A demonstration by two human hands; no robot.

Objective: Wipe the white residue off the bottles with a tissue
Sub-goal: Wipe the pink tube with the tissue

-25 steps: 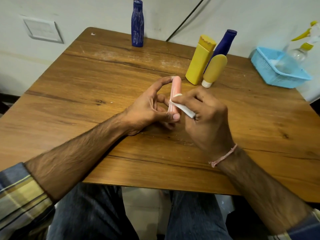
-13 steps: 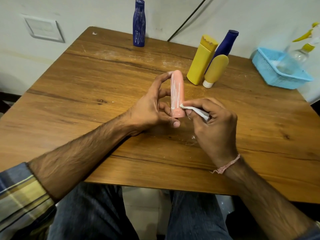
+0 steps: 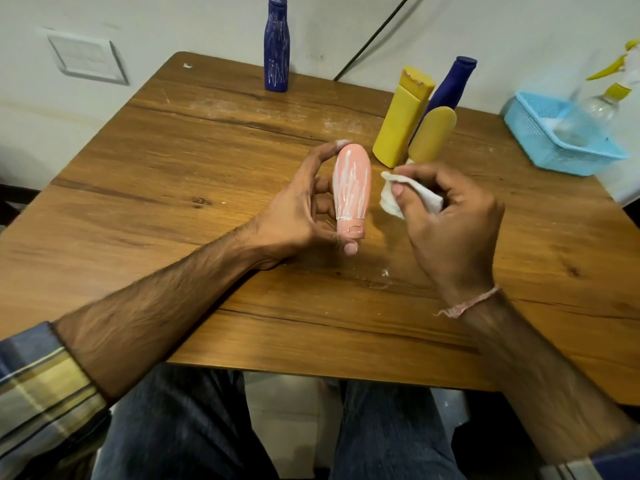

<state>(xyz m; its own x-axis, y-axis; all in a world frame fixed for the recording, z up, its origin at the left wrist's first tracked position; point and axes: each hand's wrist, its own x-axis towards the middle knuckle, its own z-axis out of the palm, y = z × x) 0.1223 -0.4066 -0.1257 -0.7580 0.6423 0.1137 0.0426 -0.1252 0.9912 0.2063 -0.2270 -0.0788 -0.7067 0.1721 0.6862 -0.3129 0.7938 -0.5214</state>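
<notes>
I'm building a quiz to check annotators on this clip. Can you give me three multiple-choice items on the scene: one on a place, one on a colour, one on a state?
1. Where does the light blue basket sit?
A. at the far right edge of the table
B. in the table's middle
C. on the person's lap

2. What colour is the bottle that the left hand holds?
A. green
B. pink
C. black

3. How does that bottle's facing side look?
A. wiped clean
B. covered by a paper label
C. streaked with white residue

Answers:
1 A, the basket stands at the right edge, near the wall.
2 B, the held bottle is pink.
3 C, white lines run down its length.
</notes>
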